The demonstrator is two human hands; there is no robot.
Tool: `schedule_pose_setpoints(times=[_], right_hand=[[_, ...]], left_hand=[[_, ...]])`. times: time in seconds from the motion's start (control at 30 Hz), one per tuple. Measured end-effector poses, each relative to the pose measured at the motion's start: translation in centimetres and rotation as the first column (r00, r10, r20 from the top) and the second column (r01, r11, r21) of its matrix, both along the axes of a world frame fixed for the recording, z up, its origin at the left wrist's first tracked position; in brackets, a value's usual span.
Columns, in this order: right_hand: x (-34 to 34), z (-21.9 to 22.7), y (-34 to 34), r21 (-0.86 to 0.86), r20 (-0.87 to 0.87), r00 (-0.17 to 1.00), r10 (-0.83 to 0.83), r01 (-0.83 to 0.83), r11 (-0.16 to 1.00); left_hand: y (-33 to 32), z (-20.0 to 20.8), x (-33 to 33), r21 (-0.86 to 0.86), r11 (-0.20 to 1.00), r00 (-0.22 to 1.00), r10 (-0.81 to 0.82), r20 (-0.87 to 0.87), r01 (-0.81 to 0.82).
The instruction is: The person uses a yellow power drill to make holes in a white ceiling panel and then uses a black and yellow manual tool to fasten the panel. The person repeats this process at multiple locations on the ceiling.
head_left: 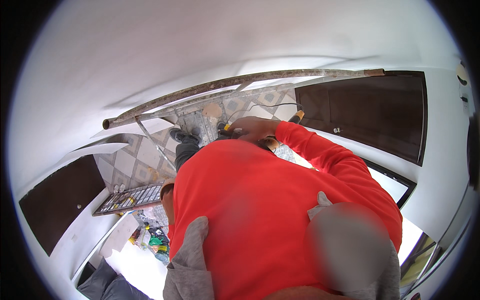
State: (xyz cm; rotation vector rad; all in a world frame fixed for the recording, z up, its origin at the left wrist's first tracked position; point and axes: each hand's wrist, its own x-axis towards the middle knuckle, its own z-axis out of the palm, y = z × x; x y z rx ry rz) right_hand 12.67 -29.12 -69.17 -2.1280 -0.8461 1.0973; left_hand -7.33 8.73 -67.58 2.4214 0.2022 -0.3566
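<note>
My right hand (pixel 254 128) reaches forward from a red sleeve and is closed around a black and yellow corded power tool (pixel 298 118). Its yellow end sticks out to the right of my wrist, and a dark cord runs from it over the floor. The rest of the tool is mostly hidden by the hand, so its exact kind does not show. My left hand (pixel 168 194) hangs low at my left side, partly behind my red shirt. A tan, curved edge (pixel 168 183) shows beside it; whether the fingers grip it is hidden.
A long metal pipe frame (pixel 240 80) stands in front, along the white wall, with a leg (pixel 155 142) near my feet. A tan disc (pixel 212 110) lies ahead. Brown doors (pixel 365 112) are at both sides. A rack (pixel 131 199) and clutter (pixel 155 242) are at lower left.
</note>
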Motion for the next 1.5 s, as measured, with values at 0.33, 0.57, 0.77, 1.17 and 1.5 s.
schedule_pose_setpoints(times=[0.33,0.57,0.77,1.17,1.5], right_hand=[[2.3,7.6,-2.6,0.239,-0.201,0.976,-0.078,0.126,0.963],[4.5,8.9,1.0,0.511,-0.822,0.567,-0.053,0.775,0.371],[5.8,8.7,5.8,0.611,-0.479,0.763,-0.433,0.645,0.46],[7.0,12.3,11.0,0.595,-0.804,0.594,0.035,0.801,0.066],[6.7,13.2,12.9,0.576,-0.809,0.563,0.169,0.816,0.038]], left_hand=[[1.4,4.8,-0.9,0.115,0.993,0.984,0.03,-0.175,-0.01],[-3.7,10.5,11.8,-0.673,0.696,0.946,0.324,-0.02,-0.252],[-10.1,13.4,19.8,-0.944,0.322,0.928,0.369,0.056,-0.071],[-11.2,17.5,22.1,-0.984,0.143,0.895,0.416,0.161,0.111],[-9.7,19.4,21.2,-0.923,0.349,0.843,0.437,0.315,0.164]])
